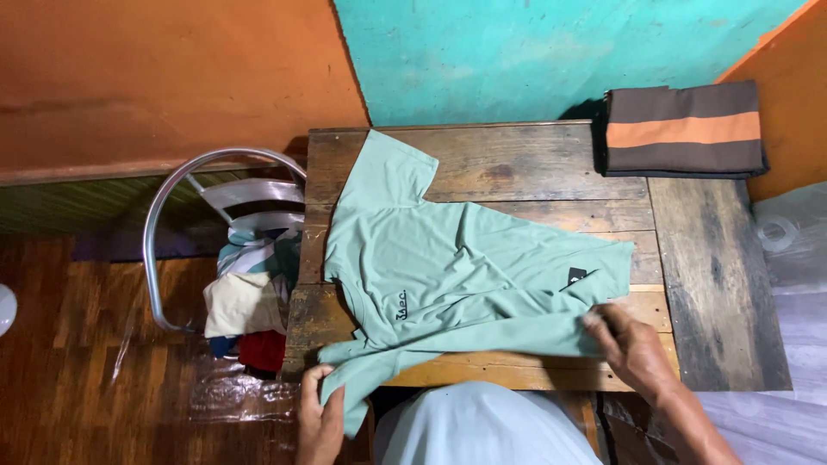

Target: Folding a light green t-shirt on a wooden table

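A mint-green t-shirt (448, 258) lies spread on a dark wooden table (706, 284), its near side folded over along the front edge. My left hand (320, 418) grips the sleeve end hanging off the table's front left corner. My right hand (629, 344) pinches the folded hem at the front right of the shirt, next to a small dark tag.
A folded brown cloth with an orange stripe (685, 129) rests at the table's back right. A metal chair (215, 224) piled with clothes (250, 301) stands left of the table. Orange and teal walls rise behind. Clear plastic (792, 250) lies at the right.
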